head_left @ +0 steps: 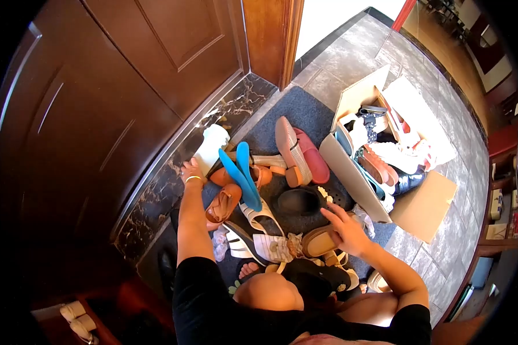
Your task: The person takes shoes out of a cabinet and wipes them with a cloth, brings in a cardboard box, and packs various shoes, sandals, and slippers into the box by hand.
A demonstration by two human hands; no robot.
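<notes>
My left hand [193, 170] is closed on the near end of a white shoe [212, 146] by the door sill; its exact grip is partly hidden. My right hand [346, 231] has its fingers stretched out and apart, close to a black clog [298, 201] with pale flower charms. Just left of that hand lies a tan-soled shoe [319, 241]. Between my hands are blue flip-flops [240, 177], an orange-brown shoe [223, 204] and white sandals [261, 218]. Farther off, a pink slide [312, 156] leans against a sandal with a block heel [290, 150].
An open cardboard box [351, 175] full of shoes stands on the right, one flap folded out on the tiles [423, 241]. A brown door [126, 75] rises at the left. Shelves [495, 230] line the far right. My knees and several more shoes are close below.
</notes>
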